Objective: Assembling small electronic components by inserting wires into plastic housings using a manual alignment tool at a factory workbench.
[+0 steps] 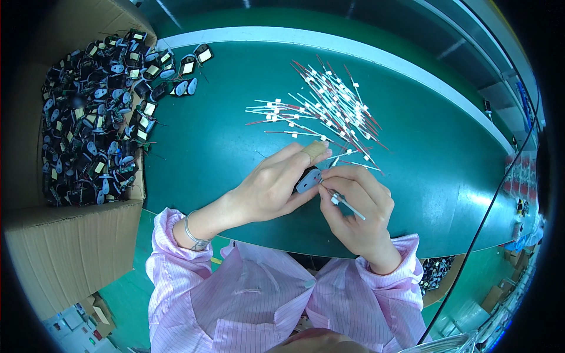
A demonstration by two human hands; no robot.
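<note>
Near the middle of the green table, my left hand point(273, 182) is closed round a small black device with a grey oval end face point(308, 181). A tan wrap covers one of its fingers. My right hand point(360, 203) pinches a thin cable with a white connector point(336, 199), its white length sticking out below the fingers. The fingertips of both hands meet at the grey face, and the cable's far end is hidden between them. Just beyond my hands lies a loose pile of white and red cables point(335, 97) with small white connectors.
At the left stands a large cardboard box point(70, 235) full of similar black devices point(88, 117). Several devices point(188, 65) have spilled onto the green table point(212, 129). A white strip point(282, 34) edges the table's far side. A black cord point(488, 206) hangs at the right.
</note>
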